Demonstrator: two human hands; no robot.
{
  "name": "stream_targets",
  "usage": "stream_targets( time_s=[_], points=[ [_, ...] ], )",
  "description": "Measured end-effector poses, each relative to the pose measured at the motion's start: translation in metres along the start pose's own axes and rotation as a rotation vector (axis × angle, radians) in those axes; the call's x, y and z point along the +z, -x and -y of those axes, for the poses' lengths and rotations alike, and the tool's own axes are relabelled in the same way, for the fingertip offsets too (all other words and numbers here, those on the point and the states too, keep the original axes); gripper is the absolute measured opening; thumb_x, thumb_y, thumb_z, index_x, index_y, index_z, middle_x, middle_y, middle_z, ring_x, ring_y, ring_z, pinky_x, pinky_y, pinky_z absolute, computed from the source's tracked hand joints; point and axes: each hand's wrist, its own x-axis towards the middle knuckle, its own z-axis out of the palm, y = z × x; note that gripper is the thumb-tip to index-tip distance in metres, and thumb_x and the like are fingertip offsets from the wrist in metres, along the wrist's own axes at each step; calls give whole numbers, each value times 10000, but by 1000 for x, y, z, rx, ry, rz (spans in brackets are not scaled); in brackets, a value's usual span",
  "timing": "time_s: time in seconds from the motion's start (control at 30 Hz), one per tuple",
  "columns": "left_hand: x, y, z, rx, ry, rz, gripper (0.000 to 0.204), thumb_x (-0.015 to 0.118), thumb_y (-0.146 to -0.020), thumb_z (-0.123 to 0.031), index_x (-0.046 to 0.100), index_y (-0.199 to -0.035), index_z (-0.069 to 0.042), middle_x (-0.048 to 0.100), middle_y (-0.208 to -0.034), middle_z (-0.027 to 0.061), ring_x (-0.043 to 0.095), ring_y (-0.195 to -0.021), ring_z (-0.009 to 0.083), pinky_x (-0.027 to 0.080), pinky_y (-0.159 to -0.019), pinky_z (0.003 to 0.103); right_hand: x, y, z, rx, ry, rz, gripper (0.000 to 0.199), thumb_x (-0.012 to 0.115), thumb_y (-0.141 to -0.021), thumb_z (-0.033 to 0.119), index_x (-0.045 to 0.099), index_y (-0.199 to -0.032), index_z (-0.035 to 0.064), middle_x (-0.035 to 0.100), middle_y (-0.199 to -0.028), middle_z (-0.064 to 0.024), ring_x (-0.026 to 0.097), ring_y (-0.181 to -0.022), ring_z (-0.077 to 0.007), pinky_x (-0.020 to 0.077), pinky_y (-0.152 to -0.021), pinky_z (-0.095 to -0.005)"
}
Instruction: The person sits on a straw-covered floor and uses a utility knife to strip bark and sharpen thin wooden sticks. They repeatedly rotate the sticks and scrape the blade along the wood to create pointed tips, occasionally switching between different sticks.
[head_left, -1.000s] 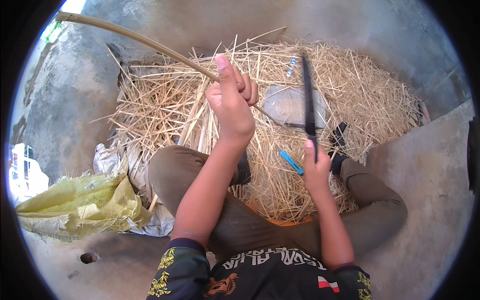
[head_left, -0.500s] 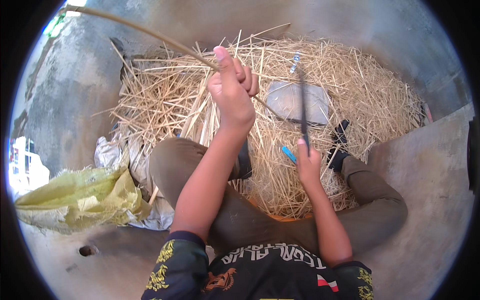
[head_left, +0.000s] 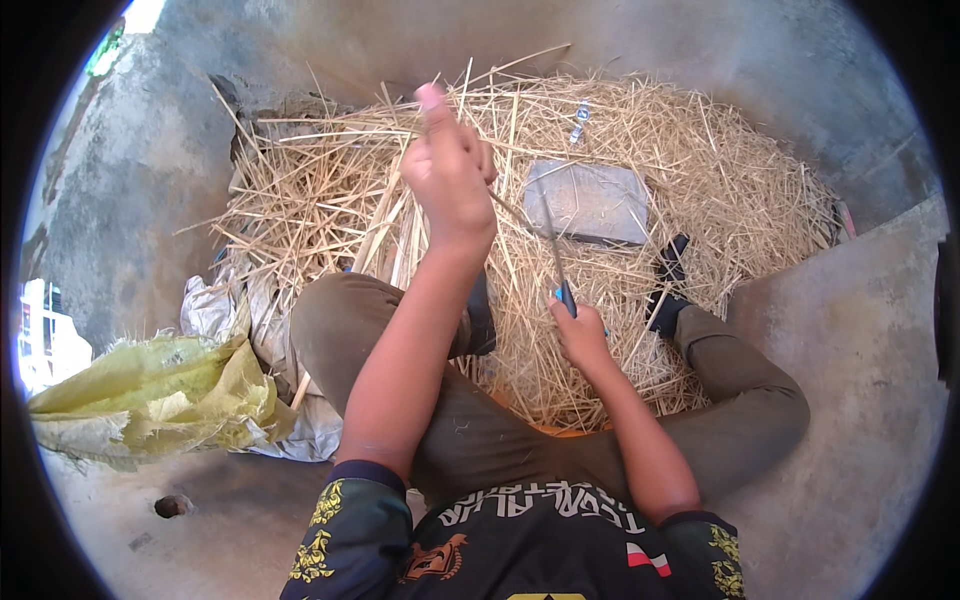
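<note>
With the fingers of the left hand (head_left: 452,195) closed around a thin, tan, wood-like stick (head_left: 513,211), held above a pale-yellow pile of loose straw (head_left: 725,185), probably to keep its lower end free. Too blurred above the fist to trace further. With the fingers of the right hand (head_left: 583,337) wrapped round the dark handle of a slim, straight knife (head_left: 557,255), pointing forward near that lower end, likely gripped behind the blade for control. Can make out a flat, grey, rectangular block (head_left: 600,200) on the straw near the blade's tip, seemingly within reach.
</note>
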Motion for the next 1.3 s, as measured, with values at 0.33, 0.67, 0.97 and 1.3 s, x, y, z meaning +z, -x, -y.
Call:
stream_targets(
  time_s=[0.33,0.67,0.97,1.3],
  points=[
    [-4,-2,0,-15,-20,122,570,513,-1029,-486,268,-628,-163,230,-532,-60,225,-445,72,184,-435,262,6,20,32,-131,-240,10,483,606,-976,394,449,-621,107,400,-549,35,367,-502,-74,312,-490,-298],
    [0,-2,-1,94,-98,360,435,328,-1076,-499,414,-918,-103,362,-735,-15,374,-663,111,383,-640,273,-6,26,50,1,-129,86,472,591,-980,419,502,-665,78,454,-559,4,389,-511,-94,334,-492,-301],
    [2,9,-111,461,16,420,594,352,-1010,-639,559,-905,-92,475,-710,12,478,-685,140,420,-617,261,-11,115,112,-412,129,212,401,600,-980,392,626,-889,2,583,-594,-147,597,-534,-277,460,-552,-402],
    [-2,42,-131,703,6,146,595,261,-998,-688,303,-733,-157,289,-619,-17,258,-520,106,202,-459,247,15,139,97,-503,-40,282,390,582,-1002,357,596,-857,-5,563,-574,-133,569,-518,-255,437,-535,-409]
  ],
)
